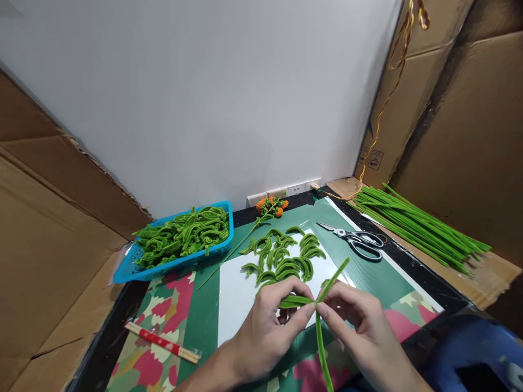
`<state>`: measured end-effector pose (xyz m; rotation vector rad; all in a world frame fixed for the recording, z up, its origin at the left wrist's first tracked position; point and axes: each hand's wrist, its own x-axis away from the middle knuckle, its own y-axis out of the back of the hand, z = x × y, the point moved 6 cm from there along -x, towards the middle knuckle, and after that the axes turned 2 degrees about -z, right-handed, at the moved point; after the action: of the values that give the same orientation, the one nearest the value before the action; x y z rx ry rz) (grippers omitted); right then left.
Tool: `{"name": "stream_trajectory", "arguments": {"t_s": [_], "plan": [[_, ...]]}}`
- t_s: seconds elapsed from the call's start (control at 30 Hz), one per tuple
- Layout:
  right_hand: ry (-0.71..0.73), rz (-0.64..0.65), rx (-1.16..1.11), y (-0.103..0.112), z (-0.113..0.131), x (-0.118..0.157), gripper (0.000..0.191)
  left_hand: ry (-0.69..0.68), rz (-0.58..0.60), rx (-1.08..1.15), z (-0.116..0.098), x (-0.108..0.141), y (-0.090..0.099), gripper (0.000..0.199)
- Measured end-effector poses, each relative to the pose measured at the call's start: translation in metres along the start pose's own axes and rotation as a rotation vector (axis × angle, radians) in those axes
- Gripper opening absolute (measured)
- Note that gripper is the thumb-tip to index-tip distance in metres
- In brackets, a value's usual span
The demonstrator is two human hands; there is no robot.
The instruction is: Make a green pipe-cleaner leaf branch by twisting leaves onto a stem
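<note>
In front of me, both hands pinch green chenille stems point(322, 348) at a single crossing point. My left hand point(273, 313) is closed, thumb and forefinger on the strip that points left. From the other side, my right hand point(363, 321) pinches the same joint between thumb and fingertips. One fuzzy end sticks up to the right and another hangs down toward me. Just beyond the hands, several curved green chenille pieces point(288, 269) lie on a white sheet point(232, 305). Scissors point(355, 239) with dark handles rest right of the sheet, blades slightly apart.
A blue basket point(231, 223) heaped with green pieces stands at left. An orange-flowered stem point(272, 206) lies behind the sheet. Wrapped chopsticks point(161, 342) are at front left, a bundle of straight green stems point(420, 226) at right. Cardboard point(461, 136) walls both sides.
</note>
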<state>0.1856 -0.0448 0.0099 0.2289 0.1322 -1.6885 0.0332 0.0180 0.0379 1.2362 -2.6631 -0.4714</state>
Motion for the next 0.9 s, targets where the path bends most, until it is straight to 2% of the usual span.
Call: {"name": "stream_trajectory", "arguments": {"t_s": [0.23, 0.43, 0.57, 0.67, 0.73, 0.83, 0.9], "plan": [[0.037, -0.04, 0.013, 0.001, -0.005, 0.0, 0.03, 0.109, 0.063, 0.161, 0.008, 0.0, -0.001, 0.038], [-0.025, -0.004, -0.001, -0.001, -0.007, -0.002, 0.032, 0.171, 0.108, 0.25, 0.013, 0.002, -0.005, 0.037], [-0.066, 0.017, -0.147, -0.004, -0.014, -0.003, 0.034, 0.136, 0.155, 0.124, 0.004, 0.001, -0.006, 0.038], [-0.197, 0.123, -0.418, -0.015, -0.028, 0.0, 0.041, 0.039, 0.173, -0.022, -0.004, 0.001, -0.006, 0.035], [-0.248, 0.132, -0.513, -0.018, -0.035, 0.005, 0.043, -0.006, 0.188, -0.103, -0.007, 0.001, -0.005, 0.032], [-0.214, 0.054, -0.409, -0.013, -0.04, 0.01, 0.039, 0.022, 0.216, -0.112, -0.002, 0.001, -0.006, 0.031], [-0.178, 0.026, -0.31, -0.008, -0.039, 0.013, 0.036, 0.101, 0.208, 0.043, 0.007, -0.001, -0.009, 0.033]]}}
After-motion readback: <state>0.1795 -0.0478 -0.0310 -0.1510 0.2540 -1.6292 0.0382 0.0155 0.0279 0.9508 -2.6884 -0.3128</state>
